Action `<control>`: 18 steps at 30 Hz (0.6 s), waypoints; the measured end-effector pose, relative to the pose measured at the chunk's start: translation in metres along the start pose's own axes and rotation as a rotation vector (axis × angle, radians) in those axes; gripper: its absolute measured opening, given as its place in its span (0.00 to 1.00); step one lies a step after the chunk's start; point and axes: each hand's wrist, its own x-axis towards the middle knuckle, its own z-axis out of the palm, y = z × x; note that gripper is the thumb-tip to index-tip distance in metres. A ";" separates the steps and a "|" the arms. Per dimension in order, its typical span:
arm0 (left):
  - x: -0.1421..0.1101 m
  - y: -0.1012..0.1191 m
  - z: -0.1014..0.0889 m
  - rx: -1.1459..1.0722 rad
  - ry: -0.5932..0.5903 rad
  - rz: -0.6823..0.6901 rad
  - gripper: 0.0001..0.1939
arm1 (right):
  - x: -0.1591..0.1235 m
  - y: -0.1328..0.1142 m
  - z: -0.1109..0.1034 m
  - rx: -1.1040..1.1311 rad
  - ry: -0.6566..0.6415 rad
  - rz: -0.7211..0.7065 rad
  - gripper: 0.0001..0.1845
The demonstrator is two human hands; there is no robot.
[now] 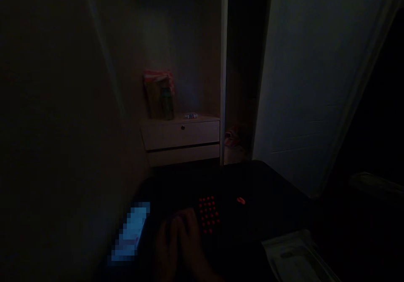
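Note:
My left hand [166, 244] and my right hand [191, 235] are side by side at the bottom centre, touching or nearly so. It is very dark, and their fingertips blend into the black surface, so what they hold, if anything, is hidden. Just right of my right hand glow the red-lit keys [208, 214] of a keyboard whose body is lost in the dark. Farther right, a mouse-like thing shows a small red light [240, 200]. To the left of my left hand is a bright bluish screen [131, 233], its content blurred out in blocks.
A black tabletop [261, 176] spreads around the keyboard. At its right front lies a pale flat packet [292, 256]. Beyond stand white drawers [181, 137] with a dark bottle [167, 104] and a red-topped bag [154, 94] on top. A pale panel [299, 84] rises at the right.

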 end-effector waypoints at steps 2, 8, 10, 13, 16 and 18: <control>0.000 0.000 0.000 0.008 -0.001 -0.008 0.37 | 0.000 -0.003 0.000 0.005 0.009 -0.014 0.13; -0.001 0.004 -0.001 -0.030 -0.015 -0.014 0.37 | 0.002 -0.002 0.000 -0.018 0.012 -0.034 0.10; -0.001 0.004 -0.002 -0.038 -0.030 -0.022 0.38 | 0.002 -0.002 0.001 -0.008 0.025 -0.044 0.09; 0.000 0.003 -0.002 -0.049 -0.028 -0.016 0.36 | 0.001 -0.002 0.001 0.013 0.037 -0.049 0.07; 0.001 0.002 -0.003 -0.064 -0.033 -0.022 0.38 | 0.000 -0.003 0.001 0.027 0.037 -0.012 0.07; 0.001 0.002 -0.003 -0.087 -0.055 -0.045 0.40 | -0.001 -0.006 0.001 0.031 0.030 0.001 0.08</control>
